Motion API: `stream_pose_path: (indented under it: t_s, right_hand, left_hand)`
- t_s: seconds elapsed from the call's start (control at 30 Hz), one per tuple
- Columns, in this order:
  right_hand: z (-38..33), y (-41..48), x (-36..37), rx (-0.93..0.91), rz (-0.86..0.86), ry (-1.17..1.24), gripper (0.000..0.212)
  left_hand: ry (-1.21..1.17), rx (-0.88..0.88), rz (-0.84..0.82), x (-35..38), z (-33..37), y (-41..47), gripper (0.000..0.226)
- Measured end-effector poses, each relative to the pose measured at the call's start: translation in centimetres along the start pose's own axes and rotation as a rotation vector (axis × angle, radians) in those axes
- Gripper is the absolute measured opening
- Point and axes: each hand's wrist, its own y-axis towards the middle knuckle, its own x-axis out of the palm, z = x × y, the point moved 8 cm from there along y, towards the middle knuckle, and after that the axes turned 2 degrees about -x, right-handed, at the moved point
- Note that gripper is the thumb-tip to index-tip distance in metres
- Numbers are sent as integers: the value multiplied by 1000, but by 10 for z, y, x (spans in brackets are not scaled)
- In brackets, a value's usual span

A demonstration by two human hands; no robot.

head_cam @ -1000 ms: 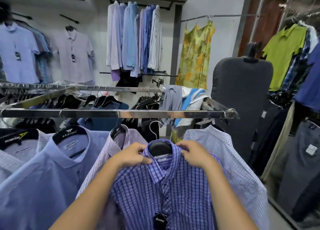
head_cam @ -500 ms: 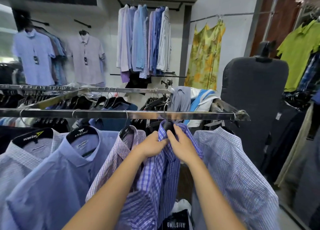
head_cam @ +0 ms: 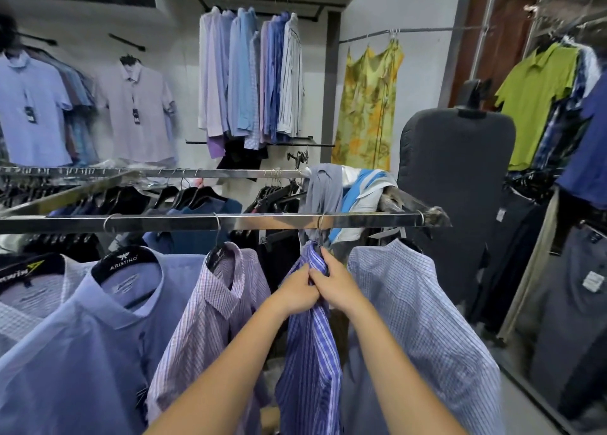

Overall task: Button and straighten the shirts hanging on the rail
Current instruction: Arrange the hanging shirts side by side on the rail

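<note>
- Two bare forearms reach up from the bottom edge and meet at the middle of the rack.
- The left hand [head_cam: 297, 292] and the right hand [head_cam: 335, 285] touch each other, and both curl their fingers round the bunched fabric just below the collar of the blue striped shirt [head_cam: 312, 352].
- That shirt hangs side-on to the camera, its front folded inward; whether its buttons are done up cannot be told.
- Its hanger hook [head_cam: 322, 224] sits over the front rail [head_cam: 164, 223], right above the hands.
- Just to its left hangs a pink checked shirt [head_cam: 210, 319], collar open, then a plain light blue shirt [head_cam: 82, 352] on a black hanger [head_cam: 126, 264] printed ARISTINO.
- Just to its right hangs a pale checked shirt [head_cam: 420, 319], its shoulder facing the camera.
- Behind the front rail runs a second rail [head_cam: 164, 173] with dark hangers, and a grey garment [head_cam: 323, 188] is draped over its right end.
- A dark padded board [head_cam: 456, 188] stands to the right of the rack.
- On the right side hang a green polo shirt [head_cam: 532, 99] and grey trousers [head_cam: 574, 303].
- On the back wall hang a row of long-sleeved shirts [head_cam: 249, 73], a yellow patterned dress [head_cam: 369, 106] and two short-sleeved shirts [head_cam: 138, 113] with tags.
</note>
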Motion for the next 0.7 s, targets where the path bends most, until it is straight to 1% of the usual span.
stream_pose_path:
  t_s: [0.07,0.17,0.23,0.27,0.3,0.37,0.4,0.43,0.47,0.5,0.53,0.57,0.63,0.7]
  right_hand:
    - [0,1,1,-4,-8,-28,66]
    - [-3,4,3,-10,-6,-64,68]
    - [-4,5,2,-11,15,-93,74]
    - [-3,5,1,-13,27,-104,80]
    - [-1,4,1,-14,36,-112,88]
    - [1,3,4,-12,34,-138,103]
    - [1,2,5,-14,39,-149,106]
    - [1,1,6,-19,56,-160,107]
    - [0,0,6,-28,76,-176,108]
    - [-2,-1,6,-35,93,-191,108]
    - [-3,-3,6,-37,106,-200,109]
    - [-3,-3,6,-36,113,-208,109]
    - [-5,-4,7,-44,121,-228,111]
    - [-7,-4,8,-51,133,-250,113]
  left_hand:
    - [19,-26,-9,-3,-2,-3,53]
    - [63,-71,-49,-10,-5,-7,55]
    - [219,-45,-26,-22,4,-14,47]
    - [298,-16,38,-32,10,-20,39]
    - [344,10,161,-47,15,-26,30]
    - [307,-12,524,-93,16,-49,15]
    - [264,-37,709,-117,11,-64,10]
    - [237,-46,864,-135,6,-78,10]
    - [237,-59,977,-149,-2,-88,16]
    - [240,-96,1045,-159,-13,-95,24]
    - [226,-159,1071,-166,-24,-100,34]
    - [189,-227,1051,-171,-37,-100,46]
    - [110,-302,926,-173,-56,-92,66]
    - [69,-313,779,-172,-66,-79,71]
